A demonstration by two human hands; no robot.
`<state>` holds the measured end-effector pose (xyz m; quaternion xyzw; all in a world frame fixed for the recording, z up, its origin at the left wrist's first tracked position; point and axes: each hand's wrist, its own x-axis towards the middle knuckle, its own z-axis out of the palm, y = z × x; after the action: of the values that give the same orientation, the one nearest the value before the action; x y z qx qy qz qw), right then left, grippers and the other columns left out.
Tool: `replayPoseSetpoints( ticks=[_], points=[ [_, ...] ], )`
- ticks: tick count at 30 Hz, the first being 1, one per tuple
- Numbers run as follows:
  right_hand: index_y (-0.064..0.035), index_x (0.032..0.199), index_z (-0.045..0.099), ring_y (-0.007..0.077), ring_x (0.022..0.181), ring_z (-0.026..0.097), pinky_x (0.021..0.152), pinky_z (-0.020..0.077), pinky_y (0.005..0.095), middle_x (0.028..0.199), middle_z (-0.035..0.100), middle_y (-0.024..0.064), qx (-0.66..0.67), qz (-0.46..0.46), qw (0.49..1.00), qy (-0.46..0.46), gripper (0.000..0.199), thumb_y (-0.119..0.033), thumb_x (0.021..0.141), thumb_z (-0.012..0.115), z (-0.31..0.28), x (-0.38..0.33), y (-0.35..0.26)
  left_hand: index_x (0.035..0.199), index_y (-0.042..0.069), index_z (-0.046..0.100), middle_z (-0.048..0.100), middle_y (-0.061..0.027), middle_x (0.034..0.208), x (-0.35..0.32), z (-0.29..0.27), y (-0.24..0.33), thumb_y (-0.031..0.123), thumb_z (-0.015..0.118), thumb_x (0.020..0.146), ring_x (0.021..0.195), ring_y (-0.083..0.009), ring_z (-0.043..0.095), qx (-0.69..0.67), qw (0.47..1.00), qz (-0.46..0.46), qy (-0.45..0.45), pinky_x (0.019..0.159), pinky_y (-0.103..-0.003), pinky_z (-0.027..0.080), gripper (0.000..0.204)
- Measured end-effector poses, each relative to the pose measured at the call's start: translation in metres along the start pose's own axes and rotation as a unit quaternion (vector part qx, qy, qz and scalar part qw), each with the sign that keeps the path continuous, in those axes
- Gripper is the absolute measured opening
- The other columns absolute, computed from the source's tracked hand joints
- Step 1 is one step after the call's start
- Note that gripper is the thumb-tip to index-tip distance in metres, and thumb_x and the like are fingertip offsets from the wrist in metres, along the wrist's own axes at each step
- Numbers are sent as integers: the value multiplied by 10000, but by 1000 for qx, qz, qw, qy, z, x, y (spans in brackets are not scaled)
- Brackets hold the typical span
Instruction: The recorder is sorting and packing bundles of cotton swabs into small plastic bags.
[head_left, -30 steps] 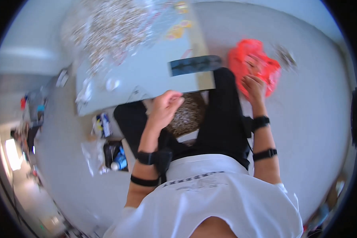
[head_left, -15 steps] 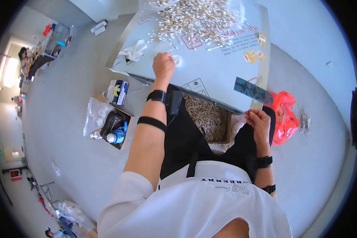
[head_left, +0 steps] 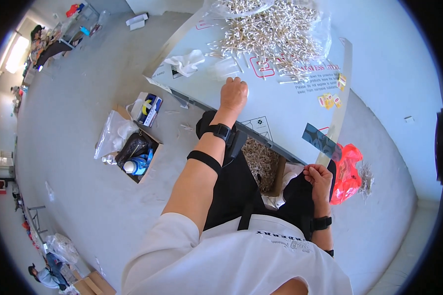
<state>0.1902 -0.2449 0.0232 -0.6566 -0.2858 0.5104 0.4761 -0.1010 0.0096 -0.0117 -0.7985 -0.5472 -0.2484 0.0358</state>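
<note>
My left hand (head_left: 235, 93) is over the near part of the table, its fingers curled and knuckles up; what they hold, if anything, is hidden. A sliver of something white shows beside it. Just beyond the fingers lies a clear plastic container (head_left: 225, 68). A large heap of cotton swabs (head_left: 273, 37), partly on clear plastic film, covers the far part of the table (head_left: 280, 115). My right hand (head_left: 320, 178) is by the table's near right corner, thumb and fingertips pinched together; anything between them is too small to make out.
A crumpled white glove (head_left: 186, 63) lies left on the table, small yellow-and-white labels (head_left: 330, 101) and a dark patterned strip (head_left: 321, 141) right. Below stands a carton of swabs (head_left: 263, 164). A red plastic bag (head_left: 347, 177) sits right; an open box with bottles (head_left: 138, 157) stands left.
The view has shifted, so the table appears farther right. My left hand has come nearer me relative to the clear container and now covers most of the white round thing. My right hand stays pinched.
</note>
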Motion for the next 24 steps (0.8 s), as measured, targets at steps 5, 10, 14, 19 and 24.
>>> replayPoseSetpoints(
  ticks=[5,10,14,19,24],
  points=[
    [22,961,665,121,743,658,662,534,228,870,697,77,-3,7,1000,1,115,-58,932,587,0,4,3,733,27,670,668,-197,810,10,-10,-11,51,607,748,797,-390,644,-108,988,-43,-105,713,-458,526,69],
    [20,958,665,121,740,660,659,534,226,868,696,75,6,23,1000,11,113,-59,933,588,-3,7,6,751,44,675,673,-195,800,30,-29,-31,77,613,775,794,-389,656,-228,966,-109,-52,719,-471,521,74],
    [19,953,665,119,737,661,653,530,223,871,698,75,-4,36,999,-2,113,-61,931,588,2,9,7,772,47,672,678,-164,771,33,0,-70,153,678,786,768,-340,661,-130,980,-153,9,709,-438,518,107],
    [15,953,666,117,738,662,647,529,222,867,698,72,-7,45,999,13,114,-65,929,588,-1,9,9,800,64,700,690,-132,761,44,16,-74,206,733,761,761,-303,668,-92,983,-158,-29,710,-406,517,151],
    [9,956,670,115,740,663,649,530,220,873,698,68,0,41,999,-4,115,-67,930,589,-3,9,14,824,91,754,708,-122,775,55,16,-83,154,729,750,748,-279,678,-169,949,-251,-92,687,-393,518,100]
  ],
)
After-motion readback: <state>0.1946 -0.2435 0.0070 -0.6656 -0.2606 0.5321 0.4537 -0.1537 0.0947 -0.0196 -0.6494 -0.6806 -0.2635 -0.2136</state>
